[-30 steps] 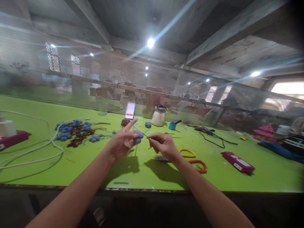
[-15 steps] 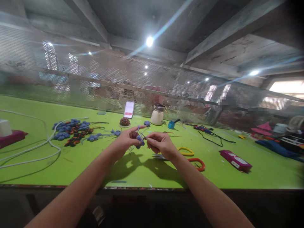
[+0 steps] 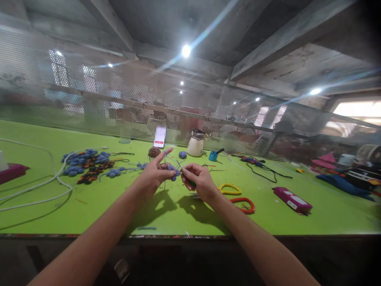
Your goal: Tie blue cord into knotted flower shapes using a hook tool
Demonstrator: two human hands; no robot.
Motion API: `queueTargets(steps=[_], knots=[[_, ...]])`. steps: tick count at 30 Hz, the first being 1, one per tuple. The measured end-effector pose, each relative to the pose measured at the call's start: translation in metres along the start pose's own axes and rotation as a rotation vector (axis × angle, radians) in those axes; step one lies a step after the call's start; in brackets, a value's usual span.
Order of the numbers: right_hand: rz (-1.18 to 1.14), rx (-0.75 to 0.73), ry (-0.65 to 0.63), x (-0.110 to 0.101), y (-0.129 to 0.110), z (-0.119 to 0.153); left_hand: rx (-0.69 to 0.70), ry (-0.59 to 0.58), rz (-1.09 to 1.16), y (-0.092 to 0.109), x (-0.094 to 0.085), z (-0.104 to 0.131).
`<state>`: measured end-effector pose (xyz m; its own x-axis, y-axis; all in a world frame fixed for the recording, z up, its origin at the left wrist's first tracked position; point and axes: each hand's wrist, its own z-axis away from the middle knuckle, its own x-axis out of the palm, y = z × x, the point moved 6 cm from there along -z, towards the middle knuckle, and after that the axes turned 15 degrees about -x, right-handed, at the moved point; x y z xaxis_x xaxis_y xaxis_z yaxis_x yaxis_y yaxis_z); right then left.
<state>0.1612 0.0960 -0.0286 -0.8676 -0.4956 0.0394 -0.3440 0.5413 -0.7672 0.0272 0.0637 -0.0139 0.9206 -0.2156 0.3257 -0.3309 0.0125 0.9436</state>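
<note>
Near the middle of the green table (image 3: 104, 214), my left hand (image 3: 156, 172) pinches a small piece of blue-purple crochet (image 3: 173, 173), its index finger raised with a strand of yarn over it. My right hand (image 3: 195, 178) is closed on a thin crochet hook (image 3: 179, 164), whose tip meets the yarn at the crochet piece. Beyond the hands are a blue yarn ball (image 3: 182, 154) and a multicoloured yarn ball (image 3: 154, 152). Scissors with one yellow and one red handle loop (image 3: 248, 205) lie beside my right wrist, their blades partly behind that hand.
Blue and dark-orange crochet pieces (image 3: 89, 165) lie at left beside a white cable (image 3: 64, 178). A phone (image 3: 160, 137), a cream jug (image 3: 195, 143) and a small blue pot (image 3: 213, 155) stand at the back. At right lies a magenta box (image 3: 292, 200).
My left index finger has risen, lifting the yarn strand. The left thumb now lies over the crochet piece, and the hook has turned more upright. The view has shifted slightly.
</note>
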Motion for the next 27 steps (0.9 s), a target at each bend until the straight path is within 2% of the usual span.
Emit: queueTargets(steps=[2,5,9,16,27], knots=[[0.074,-0.047,-0.044,0.001,-0.005,0.0,-0.082,-0.073,0.14,-0.002,-0.002,0.001],[0.179,-0.115,-0.09,0.001,-0.012,-0.001,-0.1,-0.153,0.259,-0.001,-0.005,0.002],[0.215,-0.168,-0.133,0.0,-0.018,0.0,-0.112,-0.161,0.326,-0.001,-0.012,0.0],[0.117,-0.049,-0.176,0.0,-0.012,0.002,-0.165,-0.168,0.352,-0.003,-0.011,-0.001],[0.242,-0.084,-0.174,0.001,-0.015,0.0,-0.081,-0.21,0.225,0.001,-0.001,0.005]])
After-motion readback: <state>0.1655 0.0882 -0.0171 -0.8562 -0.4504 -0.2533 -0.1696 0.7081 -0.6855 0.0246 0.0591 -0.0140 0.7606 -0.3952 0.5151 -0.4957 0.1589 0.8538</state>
